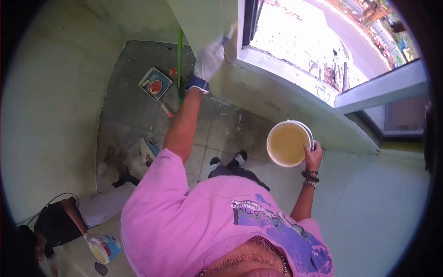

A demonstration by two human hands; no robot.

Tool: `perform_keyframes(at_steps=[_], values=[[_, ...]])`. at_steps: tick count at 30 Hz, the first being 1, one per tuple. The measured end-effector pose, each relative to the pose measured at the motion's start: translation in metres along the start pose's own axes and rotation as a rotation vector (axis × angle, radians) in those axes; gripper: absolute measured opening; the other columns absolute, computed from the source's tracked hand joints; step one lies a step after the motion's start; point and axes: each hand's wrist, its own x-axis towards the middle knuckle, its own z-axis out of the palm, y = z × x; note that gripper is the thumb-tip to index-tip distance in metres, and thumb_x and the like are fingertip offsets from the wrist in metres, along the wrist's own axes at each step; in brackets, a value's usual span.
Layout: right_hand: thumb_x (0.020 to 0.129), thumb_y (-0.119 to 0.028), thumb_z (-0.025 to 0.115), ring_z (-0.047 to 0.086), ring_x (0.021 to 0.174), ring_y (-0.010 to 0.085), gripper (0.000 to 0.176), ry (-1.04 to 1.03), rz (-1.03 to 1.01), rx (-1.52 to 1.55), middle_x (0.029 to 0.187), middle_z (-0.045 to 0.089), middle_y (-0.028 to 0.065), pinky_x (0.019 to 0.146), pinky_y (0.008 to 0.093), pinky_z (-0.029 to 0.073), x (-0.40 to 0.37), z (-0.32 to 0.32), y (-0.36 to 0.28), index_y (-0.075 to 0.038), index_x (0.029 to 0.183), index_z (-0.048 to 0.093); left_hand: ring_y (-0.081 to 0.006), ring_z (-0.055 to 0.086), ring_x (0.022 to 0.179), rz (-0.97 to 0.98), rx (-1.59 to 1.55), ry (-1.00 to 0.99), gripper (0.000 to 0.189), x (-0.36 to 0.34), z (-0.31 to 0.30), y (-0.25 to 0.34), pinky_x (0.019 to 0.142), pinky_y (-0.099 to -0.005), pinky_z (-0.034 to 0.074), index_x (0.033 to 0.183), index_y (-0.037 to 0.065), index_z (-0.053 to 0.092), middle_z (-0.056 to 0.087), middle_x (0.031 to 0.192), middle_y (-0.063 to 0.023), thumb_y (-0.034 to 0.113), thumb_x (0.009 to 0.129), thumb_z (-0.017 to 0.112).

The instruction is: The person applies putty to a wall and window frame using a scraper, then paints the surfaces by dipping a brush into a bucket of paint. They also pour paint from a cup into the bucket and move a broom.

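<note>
My left hand [210, 61], in a white glove with a dark blue band at the wrist, is raised to the pale green wall beside the window frame. Its fingers are closed round a paintbrush [229, 33], mostly hidden by the glove, with the tip close to the wall's edge. Bare and closed on the rim and handle side of a white bucket [269, 147], my right hand [314, 157] holds it below the window. Yellowish liquid paint [290, 144] fills much of the bucket.
On the floor are a paint tray [167, 82], a tool with an orange handle [166, 110] and a green pole [180, 55]. A co-worker [57, 224] at lower left holds a paint tub [110, 249] in a gloved hand. The open window [286, 76] is ahead right.
</note>
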Motion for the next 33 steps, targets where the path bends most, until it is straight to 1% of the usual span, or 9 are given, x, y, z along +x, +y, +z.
perform_keyframes(at_steps=[4,6,9,10,11,14,19,31,33], values=[[0.075,-0.016,0.071,0.059,0.073,0.0159,0.029,0.023,-0.020,0.043,0.082,0.063,0.0092,0.068,0.0317,0.048,-0.004,-0.001,-0.039,-0.001,0.097,0.059,0.0002,0.040,0.053,0.103,-0.581,-0.080,0.043,-0.017,-0.032,0.065,0.047,-0.0162,0.035,0.129,0.012,0.054,0.052,0.067,0.0052,0.002,0.089,0.043],[0.075,-0.018,0.071,0.059,0.073,0.0156,0.033,0.055,-0.064,0.048,0.083,0.064,0.0096,0.068,0.0313,0.048,-0.005,0.000,-0.050,-0.001,0.100,0.059,-0.0023,0.048,0.054,0.015,-0.356,-0.386,0.046,-0.049,-0.041,0.113,0.049,-0.0214,0.042,0.129,0.009,0.053,0.061,0.071,0.0027,-0.002,0.086,0.041],[0.073,-0.018,0.070,0.059,0.071,0.0154,0.033,0.108,-0.059,0.087,0.082,0.064,0.0090,0.067,0.0312,0.048,-0.011,0.001,-0.078,-0.001,0.099,0.060,-0.0186,0.067,0.067,0.167,0.122,-0.748,0.050,-0.098,-0.026,0.142,0.066,-0.0311,0.052,0.127,0.012,0.054,0.066,0.088,-0.0204,0.001,0.079,0.042],[0.073,-0.017,0.070,0.059,0.070,0.0153,0.032,0.117,-0.053,0.117,0.081,0.064,0.0086,0.066,0.0312,0.048,-0.014,0.003,-0.084,-0.001,0.099,0.060,-0.0290,0.067,0.069,0.135,0.217,-0.907,0.045,-0.110,-0.015,0.145,0.069,-0.0337,0.052,0.122,0.015,0.059,0.063,0.085,-0.0239,0.006,0.079,0.045],[0.073,-0.016,0.070,0.059,0.069,0.0147,0.032,0.108,-0.054,0.073,0.080,0.064,0.0081,0.066,0.0304,0.049,-0.015,0.004,-0.088,-0.001,0.099,0.060,-0.0269,0.066,0.064,0.276,0.165,-0.936,0.045,-0.123,0.002,0.134,0.065,-0.0345,0.051,0.120,0.013,0.059,0.061,0.080,-0.0244,0.005,0.078,0.046],[0.073,-0.016,0.069,0.059,0.069,0.0140,0.031,0.105,-0.093,0.135,0.080,0.064,0.0083,0.066,0.0291,0.049,-0.012,0.006,-0.079,-0.001,0.099,0.060,-0.0358,0.063,0.067,0.453,0.369,-0.982,0.037,-0.161,0.079,0.106,0.063,-0.0414,0.051,0.105,0.008,0.066,0.062,0.078,-0.0237,0.004,0.074,0.047],[0.074,-0.016,0.068,0.060,0.069,0.0141,0.029,0.082,-0.142,0.202,0.081,0.065,0.0085,0.067,0.0283,0.049,-0.015,0.005,-0.091,0.000,0.098,0.060,-0.0352,0.065,0.076,0.392,0.458,-0.896,0.021,-0.172,0.159,0.078,0.070,-0.0431,0.052,0.082,0.004,0.070,0.065,0.079,-0.0205,0.011,0.069,0.054],[0.073,-0.016,0.068,0.059,0.067,0.0143,0.029,0.093,-0.183,0.247,0.078,0.064,0.0092,0.065,0.0286,0.049,-0.015,0.004,-0.090,0.000,0.096,0.060,-0.0347,0.064,0.074,0.490,0.413,-0.686,0.022,-0.179,0.197,0.038,0.069,-0.0428,0.052,0.081,0.003,0.068,0.066,0.080,-0.0184,0.022,0.073,0.058],[0.073,-0.016,0.068,0.060,0.067,0.0153,0.029,0.087,-0.167,0.229,0.078,0.064,0.0098,0.066,0.0291,0.049,-0.014,0.006,-0.091,0.000,0.096,0.060,-0.0324,0.062,0.087,0.480,0.427,-0.772,0.028,-0.177,0.202,0.020,0.078,-0.0419,0.049,0.094,0.003,0.065,0.064,0.094,-0.0186,0.024,0.076,0.059]])
